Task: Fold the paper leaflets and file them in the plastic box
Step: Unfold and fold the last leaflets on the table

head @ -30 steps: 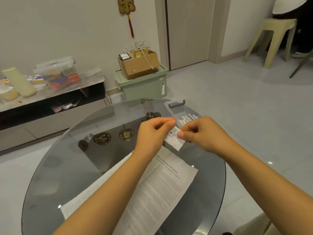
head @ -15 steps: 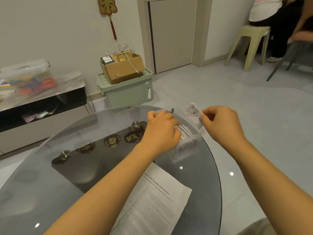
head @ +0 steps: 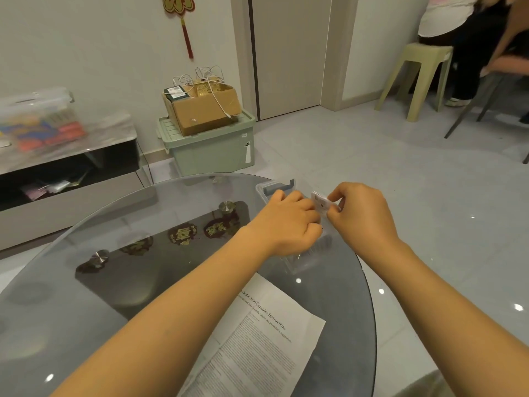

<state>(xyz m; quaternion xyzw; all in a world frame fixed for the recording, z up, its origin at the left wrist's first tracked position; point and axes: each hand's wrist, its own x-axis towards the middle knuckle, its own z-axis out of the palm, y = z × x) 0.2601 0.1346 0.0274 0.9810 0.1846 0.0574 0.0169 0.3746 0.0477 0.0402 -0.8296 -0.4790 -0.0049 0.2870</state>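
Observation:
A small folded leaflet [head: 321, 204] is pinched upright between the fingers of my right hand [head: 362, 213], just over the clear plastic box [head: 307, 257] at the far right of the round glass table [head: 120, 270]. My left hand [head: 286, 224] lies over the box with its fingers curled down into it, hiding the box's contents; what those fingers touch is hidden. The box's grey handle [head: 279, 186] shows beyond my left hand. Unfolded printed leaflets [head: 263, 336] lie flat on the glass near me, partly under my left forearm.
A green storage bin [head: 211, 147] with a cardboard box [head: 203, 110] on top stands on the floor beyond the table. A low cabinet [head: 65, 173] is at the left. A person sits on a pale plastic stool [head: 415, 78] at the far right.
My right hand has brought the folded leaflet down and left, close to my left hand over the box. My left hand has stayed on the box.

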